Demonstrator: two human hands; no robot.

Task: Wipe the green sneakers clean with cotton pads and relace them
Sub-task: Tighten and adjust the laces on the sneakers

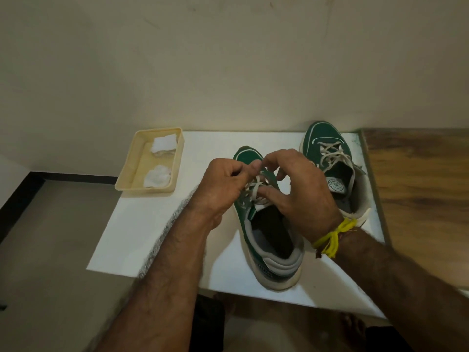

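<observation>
While the near sneaker (269,240) lies lengthwise, heel toward the person, its lace (253,190) sits directly under both hands: left hand (223,186) and right hand (302,194) each pinch it; far sneaker (327,153) lies beyond the right hand.

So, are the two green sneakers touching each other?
Cannot tell. In the head view the right hand covers the place where the near sneaker and the far sneaker come closest, so neither contact nor gap shows.
</observation>
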